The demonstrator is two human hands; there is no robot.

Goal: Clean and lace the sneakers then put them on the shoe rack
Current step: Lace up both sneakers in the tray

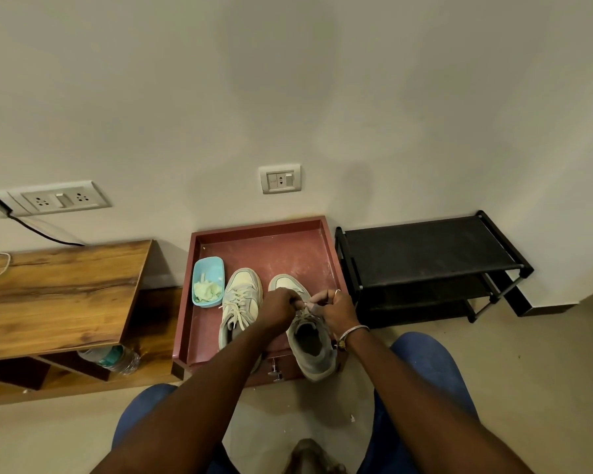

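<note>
- Both sneakers sit on the red bench [281, 254], long axes running near-to-far, toes toward the wall and heels toward the person.
- Left sneaker [240, 295]: laced, just right of the blue tub [199, 272] holding a cloth [206, 290].
- Right sneaker [314, 350]: heel at the bench's front edge.
- Left hand [278, 307] and right hand [336, 311] both pinch its lace [307, 305], fingers curled.
- The black shoe rack [425, 251] stands beside the bench on the right.

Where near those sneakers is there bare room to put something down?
Bare: the back of the red tray, beyond the sneaker toes; the top shelf of the black shoe rack; most of the wooden table. Crowded: the tray front: blue tub, left sneaker, right sneaker, left hand and right hand pinching its lace.
</note>
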